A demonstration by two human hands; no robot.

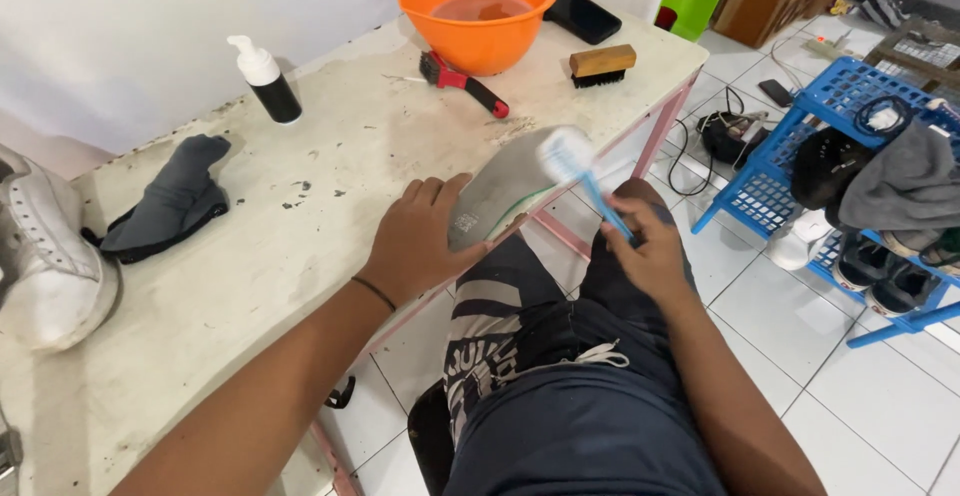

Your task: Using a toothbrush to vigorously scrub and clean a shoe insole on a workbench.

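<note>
My left hand [415,241] grips a grey shoe insole [505,184] by its heel end and holds it tilted at the near edge of the worn white table [300,246]. My right hand [650,246] is closed on the blue handle of a small brush [580,171]. Its pale, motion-blurred bristle head rests on the far end of the insole. Both hands hover over my lap, where I sit in dark shorts.
On the table stand an orange basin [480,11] of water, a red-handled brush [462,81], a wooden brush [602,63], a pump bottle [265,81], a grey cloth [170,201] and a white shoe [45,256]. A blue shoe rack [790,171] stands at right on the tiled floor.
</note>
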